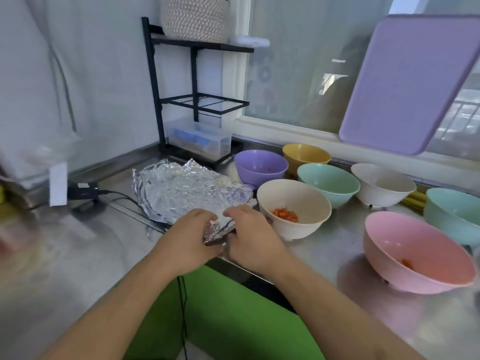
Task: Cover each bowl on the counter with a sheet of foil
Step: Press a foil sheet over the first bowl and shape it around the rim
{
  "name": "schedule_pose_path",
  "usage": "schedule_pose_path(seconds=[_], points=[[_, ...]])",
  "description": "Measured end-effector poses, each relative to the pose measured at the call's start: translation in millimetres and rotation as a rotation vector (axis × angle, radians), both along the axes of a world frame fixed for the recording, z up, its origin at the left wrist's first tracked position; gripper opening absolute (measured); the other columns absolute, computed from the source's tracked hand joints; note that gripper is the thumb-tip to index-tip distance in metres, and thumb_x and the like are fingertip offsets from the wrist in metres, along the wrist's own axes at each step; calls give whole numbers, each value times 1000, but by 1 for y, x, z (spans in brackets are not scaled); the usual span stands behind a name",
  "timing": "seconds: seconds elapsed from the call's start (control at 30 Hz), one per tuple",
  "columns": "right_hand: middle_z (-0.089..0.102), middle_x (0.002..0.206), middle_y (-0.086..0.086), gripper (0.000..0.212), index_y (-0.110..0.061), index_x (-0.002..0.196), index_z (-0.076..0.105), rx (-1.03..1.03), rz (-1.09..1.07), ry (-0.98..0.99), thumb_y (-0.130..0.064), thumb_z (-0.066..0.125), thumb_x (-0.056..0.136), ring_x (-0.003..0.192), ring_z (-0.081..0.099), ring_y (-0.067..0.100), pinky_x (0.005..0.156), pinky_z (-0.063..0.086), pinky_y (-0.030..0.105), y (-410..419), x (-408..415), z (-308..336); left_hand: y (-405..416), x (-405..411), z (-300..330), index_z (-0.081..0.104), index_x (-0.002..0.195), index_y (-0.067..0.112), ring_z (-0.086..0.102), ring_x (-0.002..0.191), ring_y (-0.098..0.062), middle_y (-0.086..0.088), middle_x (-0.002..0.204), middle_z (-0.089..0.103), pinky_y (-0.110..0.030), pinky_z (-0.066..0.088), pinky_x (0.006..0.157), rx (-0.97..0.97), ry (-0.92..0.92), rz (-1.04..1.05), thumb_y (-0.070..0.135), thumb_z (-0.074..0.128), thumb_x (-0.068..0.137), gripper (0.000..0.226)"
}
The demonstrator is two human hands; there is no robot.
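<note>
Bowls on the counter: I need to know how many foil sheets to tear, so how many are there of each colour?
Purple bowl: 1
Yellow bowl: 1
Green bowls: 2
White bowls: 2
Pink bowl: 1
Total: 7, all uncovered.

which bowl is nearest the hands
The cream plastic bowl holding chopped orange pieces, just right of the right hand; every other bowl sits farther away.
</note>
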State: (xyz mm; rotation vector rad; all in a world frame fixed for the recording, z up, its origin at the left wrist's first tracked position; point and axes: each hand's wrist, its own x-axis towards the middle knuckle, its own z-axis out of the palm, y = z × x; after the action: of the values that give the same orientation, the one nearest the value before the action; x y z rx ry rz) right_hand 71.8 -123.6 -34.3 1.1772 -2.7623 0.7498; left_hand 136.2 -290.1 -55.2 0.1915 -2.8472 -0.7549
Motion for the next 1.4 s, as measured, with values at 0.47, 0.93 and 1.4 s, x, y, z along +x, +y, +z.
schedule_pose_path(seconds=[0.47, 0.93, 1.4], points=[[68, 131, 1, 35, -18, 130, 71, -41, 36, -86, -25, 68, 96, 116, 62, 15, 103, 50, 30, -30, -16, -5, -40, -3, -5, 75, 98, 31, 61, 83, -2, 12, 92, 70, -31, 51, 78, -13, 74, -84, 35, 56, 107, 21], [73, 103, 22, 29, -5, 117, 62, -988, -323, -1248, -31, 62, 103, 95, 76, 40, 78, 66, 46, -65, -15, 33, -14, 15, 11, 68, 93, 12, 61, 65, -22, 2, 79, 65, -41, 54, 51, -293, 638, 136, 16, 55, 103, 17], [77, 108, 25, 31, 0, 113, 74, -1146, -232, -986, 10, 53, 92, 104, 75, 43, 95, 58, 54, 17, 0, 90, 45, 33, 75, 59, 149, 22, 40, 133, 9, 14, 147, 57, -6, 22, 115, -41, 605, -75, 46, 31, 112, 52]])
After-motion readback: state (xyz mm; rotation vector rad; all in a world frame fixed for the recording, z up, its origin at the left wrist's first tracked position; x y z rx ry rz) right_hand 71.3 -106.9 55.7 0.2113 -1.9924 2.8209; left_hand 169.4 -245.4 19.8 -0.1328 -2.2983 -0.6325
